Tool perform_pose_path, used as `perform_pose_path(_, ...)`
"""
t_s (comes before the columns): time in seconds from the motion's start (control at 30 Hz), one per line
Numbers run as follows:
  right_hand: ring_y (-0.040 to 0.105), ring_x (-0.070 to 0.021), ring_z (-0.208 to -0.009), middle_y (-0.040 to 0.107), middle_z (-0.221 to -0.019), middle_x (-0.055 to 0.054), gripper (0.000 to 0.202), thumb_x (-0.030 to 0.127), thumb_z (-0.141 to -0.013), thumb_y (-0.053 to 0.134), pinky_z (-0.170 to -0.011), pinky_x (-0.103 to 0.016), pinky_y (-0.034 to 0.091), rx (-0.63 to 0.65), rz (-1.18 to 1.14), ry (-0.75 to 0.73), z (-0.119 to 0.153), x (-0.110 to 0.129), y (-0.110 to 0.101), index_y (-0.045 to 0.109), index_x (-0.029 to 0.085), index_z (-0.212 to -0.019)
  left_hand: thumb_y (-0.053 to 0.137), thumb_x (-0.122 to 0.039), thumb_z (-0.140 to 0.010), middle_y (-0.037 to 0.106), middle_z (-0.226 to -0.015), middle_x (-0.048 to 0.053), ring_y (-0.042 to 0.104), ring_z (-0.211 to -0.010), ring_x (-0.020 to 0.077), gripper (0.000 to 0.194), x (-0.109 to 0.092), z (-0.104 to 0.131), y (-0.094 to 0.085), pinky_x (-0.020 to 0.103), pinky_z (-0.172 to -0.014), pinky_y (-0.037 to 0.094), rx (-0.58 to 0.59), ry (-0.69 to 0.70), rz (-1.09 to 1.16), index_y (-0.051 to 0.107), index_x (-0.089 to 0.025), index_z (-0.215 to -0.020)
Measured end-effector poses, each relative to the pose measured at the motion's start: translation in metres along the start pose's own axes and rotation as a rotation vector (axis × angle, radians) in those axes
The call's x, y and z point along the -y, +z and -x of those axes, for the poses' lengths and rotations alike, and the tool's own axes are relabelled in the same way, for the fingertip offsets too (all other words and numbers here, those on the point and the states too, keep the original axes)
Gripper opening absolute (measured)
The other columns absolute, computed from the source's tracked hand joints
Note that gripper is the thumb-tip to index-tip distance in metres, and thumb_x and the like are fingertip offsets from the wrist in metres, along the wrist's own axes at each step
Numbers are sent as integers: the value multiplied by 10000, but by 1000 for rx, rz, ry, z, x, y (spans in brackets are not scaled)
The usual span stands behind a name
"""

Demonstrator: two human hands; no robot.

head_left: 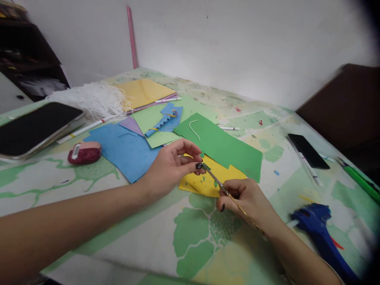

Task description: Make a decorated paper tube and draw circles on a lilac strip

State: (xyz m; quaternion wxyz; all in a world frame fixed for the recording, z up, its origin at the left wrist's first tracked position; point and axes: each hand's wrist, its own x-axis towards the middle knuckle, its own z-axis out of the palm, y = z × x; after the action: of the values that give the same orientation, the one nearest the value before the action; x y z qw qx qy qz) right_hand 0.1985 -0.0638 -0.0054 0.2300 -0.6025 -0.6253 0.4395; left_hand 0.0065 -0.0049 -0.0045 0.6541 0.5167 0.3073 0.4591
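My left hand [181, 160] is closed in a pinch above the yellow sheet [234, 174], and whatever sits between the fingertips is too small to make out. Gripped in my right hand [247, 198] is a slim pair of scissors [215, 179], silver at the blades and gold towards the handle. Its tips point at the left fingertips. Small green scraps [203, 179] lie scattered on the yellow sheet. Behind it rests a green sheet [228, 148] with a thin white string [193, 128] curled on top. A blue paper roll with dark dots [162, 124] lies farther back.
To the left are a blue sheet [124, 150], a maroon case [85, 152], a large phone [35, 128] and white string [92, 99]. On the right lie a blue glue gun [316, 225], a black phone [308, 150] and a green-handled tool [360, 182]. A yellow stack [145, 92] sits behind.
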Motion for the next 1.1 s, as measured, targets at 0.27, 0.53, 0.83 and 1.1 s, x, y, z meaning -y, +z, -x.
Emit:
perform_pose_path(0.27, 222, -68, -472, 262, -482, 62, 407, 488, -612, 717, -431, -241, 126, -5, -10, 10, 0, -2, 1, 537, 138, -508, 683, -107, -712, 648, -873, 19, 663, -726, 121, 185, -4, 1, 0, 230, -708, 553, 8, -44, -68, 603, -115, -879)
perform_pose_path(0.53, 215, -65, -478, 238, -491, 68, 395, 455, -614, 728, -433, -240, 121, -16, 23, 3, 0, -2, 0, 513, 144, -498, 683, -112, -712, 637, -827, 11, 668, -720, 126, 186, -4, 1, 1, 230, -708, 549, 6, -65, -60, 577, -113, -865)
perform_pose_path(0.83, 210, -66, -484, 243, -501, 69, 404, 476, -603, 721, -427, -239, 120, -17, -12, 24, 0, -3, 0, 510, 143, -515, 684, -138, -721, 642, -817, 13, 673, -723, 132, 176, -2, 0, -2, 235, -712, 544, 12, -46, -92, 574, -120, -857)
perform_pose_path(1.1, 217, -67, -478, 243, -495, 70, 391, 478, -621, 709, -426, -239, 125, -31, 16, 15, 0, -2, 2, 558, 127, -538, 678, -142, -714, 640, -768, 7, 668, -694, 132, 212, -3, -1, -2, 246, -695, 538, 13, -68, -165, 571, -126, -896)
